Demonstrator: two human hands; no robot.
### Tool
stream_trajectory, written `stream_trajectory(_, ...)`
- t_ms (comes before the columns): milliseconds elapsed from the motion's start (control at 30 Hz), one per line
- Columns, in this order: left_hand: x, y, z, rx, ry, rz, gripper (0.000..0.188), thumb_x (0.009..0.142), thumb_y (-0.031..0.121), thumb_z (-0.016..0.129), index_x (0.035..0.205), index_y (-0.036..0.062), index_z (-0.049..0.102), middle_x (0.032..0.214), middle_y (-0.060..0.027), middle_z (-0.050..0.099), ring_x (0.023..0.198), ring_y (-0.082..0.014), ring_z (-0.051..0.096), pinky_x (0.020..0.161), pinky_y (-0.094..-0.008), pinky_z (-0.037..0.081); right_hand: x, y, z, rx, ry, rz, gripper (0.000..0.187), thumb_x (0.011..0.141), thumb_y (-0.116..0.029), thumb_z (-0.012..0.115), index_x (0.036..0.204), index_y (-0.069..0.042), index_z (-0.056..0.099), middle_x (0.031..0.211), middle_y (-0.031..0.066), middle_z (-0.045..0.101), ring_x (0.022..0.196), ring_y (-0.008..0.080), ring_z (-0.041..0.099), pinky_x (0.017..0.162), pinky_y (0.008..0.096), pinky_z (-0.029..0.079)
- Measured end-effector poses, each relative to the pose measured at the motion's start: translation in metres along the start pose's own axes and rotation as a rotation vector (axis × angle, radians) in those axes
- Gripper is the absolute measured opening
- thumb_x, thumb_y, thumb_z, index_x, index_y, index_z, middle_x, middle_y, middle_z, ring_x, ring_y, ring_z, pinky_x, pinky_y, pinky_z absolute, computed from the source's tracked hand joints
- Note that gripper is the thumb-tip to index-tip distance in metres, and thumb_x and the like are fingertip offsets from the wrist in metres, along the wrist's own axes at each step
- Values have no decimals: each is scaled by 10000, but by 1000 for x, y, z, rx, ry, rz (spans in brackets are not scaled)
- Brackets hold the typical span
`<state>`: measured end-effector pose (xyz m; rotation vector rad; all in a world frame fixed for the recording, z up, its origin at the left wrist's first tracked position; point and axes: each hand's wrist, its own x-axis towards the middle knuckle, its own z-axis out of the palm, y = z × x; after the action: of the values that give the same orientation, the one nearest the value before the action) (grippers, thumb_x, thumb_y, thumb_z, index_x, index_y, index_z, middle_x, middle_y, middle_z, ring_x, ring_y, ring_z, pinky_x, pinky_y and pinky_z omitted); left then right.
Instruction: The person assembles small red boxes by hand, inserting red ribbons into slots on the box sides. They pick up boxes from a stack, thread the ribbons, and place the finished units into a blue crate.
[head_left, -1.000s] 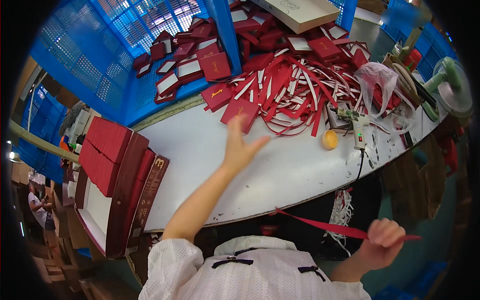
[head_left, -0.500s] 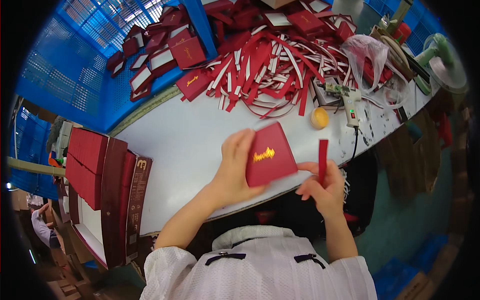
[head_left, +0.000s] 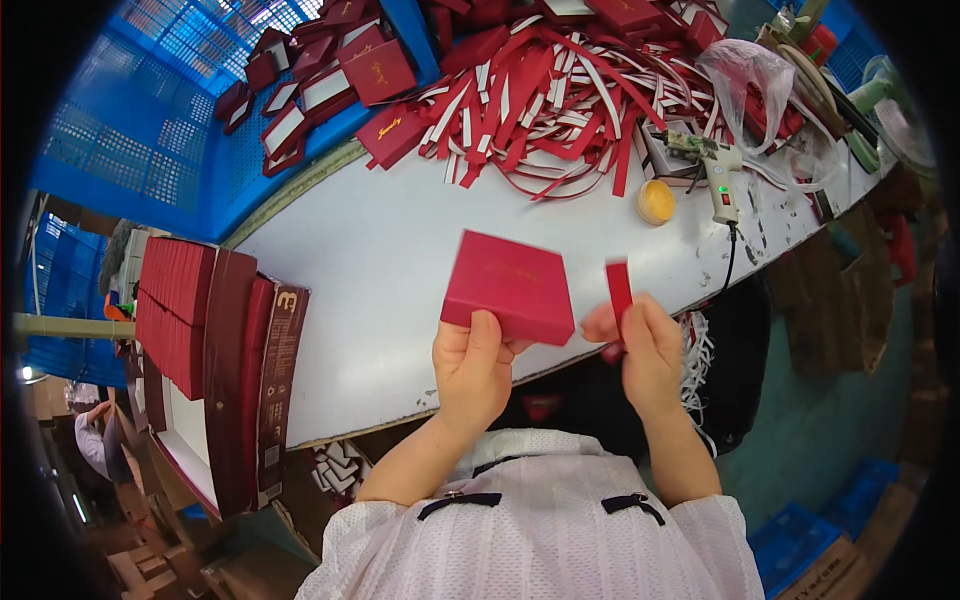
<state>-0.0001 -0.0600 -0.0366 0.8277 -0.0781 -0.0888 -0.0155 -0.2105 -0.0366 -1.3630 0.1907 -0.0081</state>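
My left hand (head_left: 474, 375) grips a flat dark-red gift box (head_left: 510, 285) by its near edge, thumb on the front side. The box is held above the table's front part, its lid tilted up. Between the thumb and fingers of my right hand (head_left: 645, 345) a short red ribbon strip (head_left: 619, 287) stands upright, just right of the box and apart from it. A heap of red and white ribbon strips (head_left: 560, 110) lies across the far part of the white table (head_left: 370, 300).
A hot glue gun (head_left: 720, 180) lies at the right with its cord over the edge, beside a round yellow tub (head_left: 656, 202). Red boxes (head_left: 378, 72) pile in a blue crate (head_left: 230, 200). A carton (head_left: 225, 370) of red pieces stands left. Another person (head_left: 92, 440) is far left.
The box has turned in my left hand, which now holds it from below rather than at its left side. My right hand and the strip have shifted slightly left and up.
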Motion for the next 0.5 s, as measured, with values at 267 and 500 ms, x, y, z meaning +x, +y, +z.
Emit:
stream_trajectory(267,-5,11,8,103,-103,-89,269,900,192,276,1069,-5,347,1010,-136,492,897,-225,545,755,-377,485,-11,-24,6,-458,-265,-417,179,734,-33,526,567,-33,460,497,61,393,478,233,389,661,335,404)
stream_trajectory(500,-8,16,15,26,-122,-101,245,891,143,312,1080,-11,330,1022,-137,485,896,-223,543,757,-359,484,-13,-25,7,-449,-251,-502,185,727,-29,524,557,-34,452,506,63,414,491,234,424,654,363,411)
